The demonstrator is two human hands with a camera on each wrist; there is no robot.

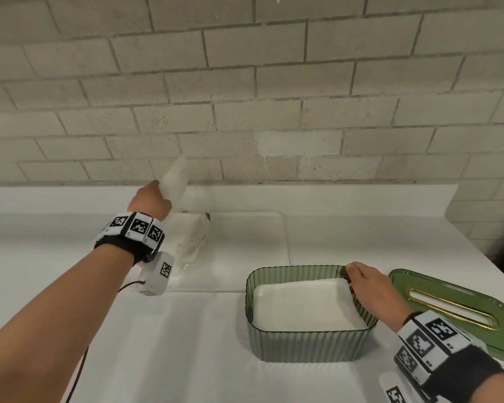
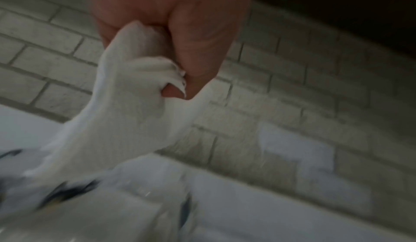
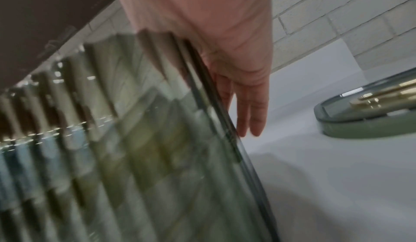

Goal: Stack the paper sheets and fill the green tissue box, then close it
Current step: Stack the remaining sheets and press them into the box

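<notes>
A: What is the left hand [image 1: 150,199] doing over by the wall?

B: It is pinching a soft white tissue sheet [image 2: 126,103] between thumb and curled fingers and lifting it out of a clear plastic tissue pack [image 1: 191,242] that is lying on the white counter [image 1: 186,344]. The grip is closed tight on the sheet's bunched top end.

A: And the right hand [image 1: 370,286]?

B: It is resting on the far right rim of the ribbed translucent green tissue box [image 1: 309,344], fingers lying straight down its outer wall, so that grip is relaxed and steadying the box without clasping it.

A: Where are things standing with the filling?

B: A stack of white sheets [image 1: 306,306] is already lying inside the box, one corner riding up against the right wall. The flat green lid with the gold-edged slot [image 1: 454,309] is sitting on the counter just right of the box, still off.

A: How should this pull be handled?

B: I would be drawing the sheet up slowly and straight, since thin tissue probably tears or drags the light pack along. Then I would be laying it flat and square on the stack, pressing that raised corner down before the lid goes on.
</notes>
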